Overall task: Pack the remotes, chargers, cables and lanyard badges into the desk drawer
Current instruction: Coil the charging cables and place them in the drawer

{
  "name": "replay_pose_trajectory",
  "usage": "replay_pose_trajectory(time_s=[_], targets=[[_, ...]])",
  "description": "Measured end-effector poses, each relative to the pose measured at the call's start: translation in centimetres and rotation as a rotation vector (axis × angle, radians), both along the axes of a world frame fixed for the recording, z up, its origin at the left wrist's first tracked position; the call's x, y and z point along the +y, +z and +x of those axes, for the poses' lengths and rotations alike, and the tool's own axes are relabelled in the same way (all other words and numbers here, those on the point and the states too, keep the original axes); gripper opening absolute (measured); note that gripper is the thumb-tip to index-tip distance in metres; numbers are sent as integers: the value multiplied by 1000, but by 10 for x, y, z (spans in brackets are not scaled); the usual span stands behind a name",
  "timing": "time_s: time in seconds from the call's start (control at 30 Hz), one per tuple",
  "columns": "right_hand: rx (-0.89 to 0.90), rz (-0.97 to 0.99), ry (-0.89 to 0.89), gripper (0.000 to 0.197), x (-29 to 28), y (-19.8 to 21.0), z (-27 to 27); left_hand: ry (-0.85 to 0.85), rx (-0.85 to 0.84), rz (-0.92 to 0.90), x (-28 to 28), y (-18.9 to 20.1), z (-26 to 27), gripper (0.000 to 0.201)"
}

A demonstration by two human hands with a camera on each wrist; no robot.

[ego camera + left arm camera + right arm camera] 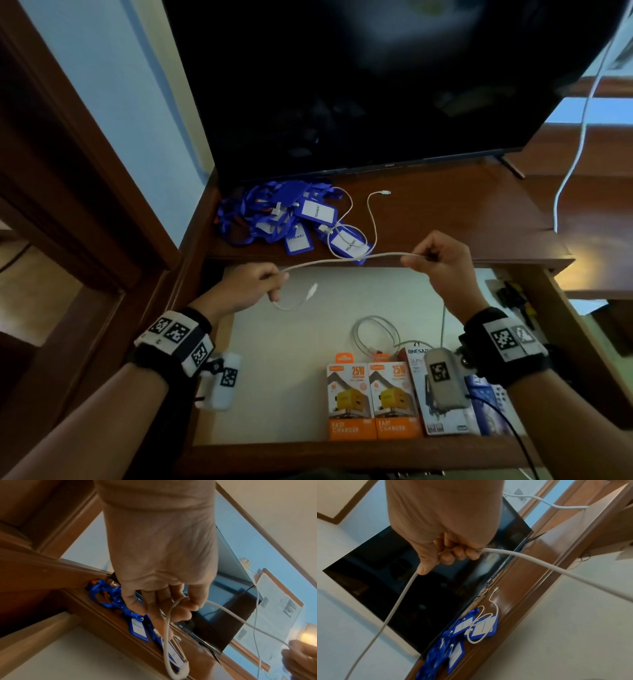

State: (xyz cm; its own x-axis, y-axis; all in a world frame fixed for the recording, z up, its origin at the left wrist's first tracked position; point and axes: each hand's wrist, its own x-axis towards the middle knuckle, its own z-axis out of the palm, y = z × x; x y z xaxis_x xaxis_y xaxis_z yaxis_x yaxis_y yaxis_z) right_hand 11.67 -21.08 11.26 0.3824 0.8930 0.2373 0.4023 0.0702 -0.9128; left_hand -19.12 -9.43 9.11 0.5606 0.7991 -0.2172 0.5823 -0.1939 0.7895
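A white cable point(346, 261) is stretched between my two hands above the open desk drawer point(284, 346). My left hand point(246, 289) pinches one end, where a short loop with a plug point(312, 290) hangs down; the loop point(167, 635) runs under my fingers. My right hand point(442, 262) grips the cable in a fist point(453, 551), and the rest point(556, 569) trails away past it. A pile of blue lanyard badges point(284, 217) lies on the desk top with another thin white cable point(371, 219) looped over it. Two orange charger boxes point(373, 399) and a coiled cable point(376, 334) lie in the drawer.
A large dark TV screen point(376, 85) stands at the back of the wooden desk top point(462, 212). A white cord point(579, 144) hangs at the right. More boxes point(486, 407) sit at the drawer's front right. A wooden door frame point(68, 171) is on the left.
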Motion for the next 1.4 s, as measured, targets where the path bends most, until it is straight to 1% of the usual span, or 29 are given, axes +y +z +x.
replay_pose_trajectory(time_s=[0.07, 0.1, 0.2, 0.3, 0.37, 0.4, 0.43, 0.47, 0.53, 0.6, 0.67, 0.77, 0.87, 0.93, 1.03, 1.13, 1.23, 1.3, 1.4], targets=[[-21, -29, -37, 24, 0, -4, 7, 26, -40, -43, 0, 7, -3, 37], [-32, -47, -51, 24, 0, -7, 9, 49, -103, -80, -2, 13, -2, 36], [-73, -112, -80, 24, 1, -17, 9, 172, -424, -228, -8, 33, 1, 31], [-98, -162, -78, 22, 4, -28, -4, 288, -754, -345, -13, 47, 13, 30], [-129, -205, -40, 24, 7, -36, -19, 316, -894, -345, -18, 55, 27, 30], [-154, -227, -1, 25, 8, -40, -27, 314, -931, -311, -20, 58, 35, 30], [-190, -252, 56, 25, 8, -43, -34, 300, -938, -252, -23, 62, 41, 30], [-236, -276, 130, 22, 8, -45, -42, 278, -907, -167, -24, 63, 46, 29], [-285, -312, 287, 16, 6, -42, -56, 225, -760, 16, -27, 65, 53, 27], [-208, -309, 402, 24, 5, -33, -65, 196, -588, 149, -27, 61, 56, 26], [-86, -272, 462, 33, 3, -20, -69, 178, -448, 211, -25, 53, 58, 27], [25, -182, 518, 32, 0, 3, -68, 166, -368, 156, -25, 41, 62, 30], [139, -92, 527, 30, 2, 20, -64, 130, -313, 104, -29, 35, 69, 41], [218, -44, 458, 31, 5, 27, -58, 114, -345, 10, -32, 35, 72, 47], [284, -11, 313, 32, 10, 29, -44, 129, -471, -171, -34, 38, 70, 49], [310, -21, 236, 33, 12, 24, -34, 100, -570, -289, -34, 40, 67, 49], [310, -73, 196, 33, 11, 18, -30, 62, -655, -428, -36, 46, 66, 44], [269, -139, 209, 30, 10, 15, -30, 61, -621, -426, -37, 48, 67, 41], [210, -196, 303, 22, 11, 19, -38, 96, -479, -341, -42, 53, 75, 40]])
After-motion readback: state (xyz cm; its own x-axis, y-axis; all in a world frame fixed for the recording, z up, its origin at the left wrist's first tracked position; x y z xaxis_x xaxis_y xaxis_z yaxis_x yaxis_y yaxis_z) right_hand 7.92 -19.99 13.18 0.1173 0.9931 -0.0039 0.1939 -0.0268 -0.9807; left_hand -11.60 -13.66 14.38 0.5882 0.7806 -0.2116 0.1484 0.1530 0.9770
